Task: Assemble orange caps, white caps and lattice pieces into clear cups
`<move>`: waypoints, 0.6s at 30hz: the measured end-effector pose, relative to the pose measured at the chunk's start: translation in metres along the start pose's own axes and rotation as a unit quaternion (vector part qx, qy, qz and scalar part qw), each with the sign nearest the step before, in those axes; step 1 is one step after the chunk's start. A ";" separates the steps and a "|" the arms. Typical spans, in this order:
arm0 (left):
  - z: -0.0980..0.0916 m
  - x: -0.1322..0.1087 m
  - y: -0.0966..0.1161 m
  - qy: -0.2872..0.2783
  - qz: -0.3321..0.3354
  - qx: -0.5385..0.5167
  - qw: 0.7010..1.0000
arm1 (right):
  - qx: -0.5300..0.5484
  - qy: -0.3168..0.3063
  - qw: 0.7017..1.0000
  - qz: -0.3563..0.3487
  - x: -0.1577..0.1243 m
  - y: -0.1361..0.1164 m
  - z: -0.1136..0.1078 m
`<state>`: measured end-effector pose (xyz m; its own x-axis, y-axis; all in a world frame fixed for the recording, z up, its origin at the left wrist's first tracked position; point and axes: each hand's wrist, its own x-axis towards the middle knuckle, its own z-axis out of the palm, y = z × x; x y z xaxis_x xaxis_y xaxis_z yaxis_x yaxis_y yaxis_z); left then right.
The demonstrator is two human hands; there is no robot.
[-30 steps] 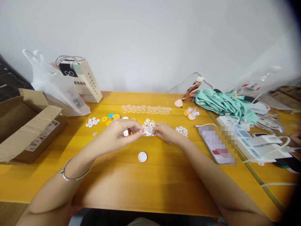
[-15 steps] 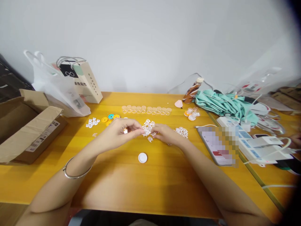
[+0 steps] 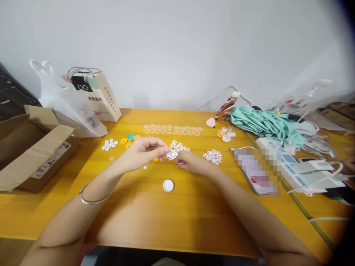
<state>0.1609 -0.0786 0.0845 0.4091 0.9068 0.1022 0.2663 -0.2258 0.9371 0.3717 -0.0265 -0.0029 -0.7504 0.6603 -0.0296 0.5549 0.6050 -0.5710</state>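
Thumb and fingers of my left hand [image 3: 149, 151] pinch a small white openwork piece [image 3: 172, 154] above the table. My right hand [image 3: 190, 161] is at the right side of that piece, its fingers curled downward; whatever they hold is too hidden to name. Behind the hands lies a pile of white lacy pieces [image 3: 180, 146]. Nearer the front edge a round white disc [image 3: 168, 186] lies flat. More lacy pieces [image 3: 212, 156] form a heap right of my right hand. Orange and teal rings [image 3: 130, 137] are partly hidden behind my left hand.
Clear round cups [image 3: 172, 129] stand in a row behind. Small white parts [image 3: 109, 144] and an open cardboard box [image 3: 39, 159] are left. A phone [image 3: 257, 171], power strip [image 3: 296, 168], bottle [image 3: 227, 107] and green cloth [image 3: 263, 122] are right.
My left hand has shifted slightly left and up, with the white piece. My right hand has moved a little left and down, uncovering more of the right heap.
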 end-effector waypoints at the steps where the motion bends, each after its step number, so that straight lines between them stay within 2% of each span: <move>1: 0.000 0.000 -0.001 0.002 -0.002 -0.010 1.000 | 0.026 0.012 1.000 -0.011 0.000 -0.001 -0.001; 4: 0.000 0.003 -0.006 0.021 -0.009 -0.044 0.999 | 0.153 0.115 0.981 -0.020 -0.002 -0.007 -0.009; 7: 0.002 0.006 -0.010 0.053 -0.017 -0.082 0.995 | 0.283 0.255 0.925 -0.008 -0.009 -0.022 -0.023; 9: 0.006 0.008 -0.012 0.070 -0.024 -0.116 0.990 | 0.348 0.314 0.883 -0.025 -0.015 -0.033 -0.031; 13: 0.016 0.007 -0.014 0.089 -0.036 -0.189 0.977 | 0.404 0.376 0.832 -0.060 -0.024 -0.054 -0.034; 18: 0.030 -0.001 -0.008 0.098 -0.036 -0.242 0.965 | 0.389 0.415 0.817 -0.091 -0.031 -0.072 -0.025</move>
<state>0.1844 -0.0887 0.0664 0.2202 0.9743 0.0484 -0.1708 -0.0103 0.9853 0.3641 -0.0796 0.0601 -0.1132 0.8603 0.4970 -0.1776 0.4746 -0.8621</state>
